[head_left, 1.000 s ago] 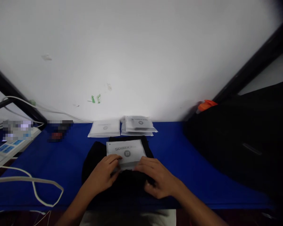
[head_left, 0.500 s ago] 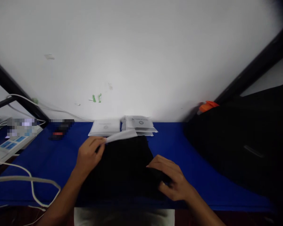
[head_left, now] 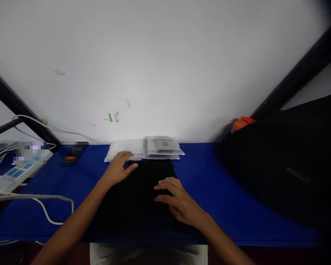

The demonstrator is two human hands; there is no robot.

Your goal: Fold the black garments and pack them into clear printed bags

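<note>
A dark black cloth lies across the blue surface in front of me; its folds are too dark to make out. My left hand is at its far left corner, fingers apart, the fingertips over the edge of a white zip pouch. Over the right part of the cloth is my right hand, its fingers spread and slightly bent, with nothing gripped. Just beyond the cloth, a second translucent pouch with a printed round mark lies on top of another, beside the first.
A large black bag fills the right side, with an orange item behind it. On the left are a white power strip, loose white cables and a dark object with a red patch. A white wall stands behind the blue surface.
The white strip at the cloth's far edge no longer shows there. My left hand has moved right and opened. My right hand has let go of the cloth's right edge and moved left over it.
</note>
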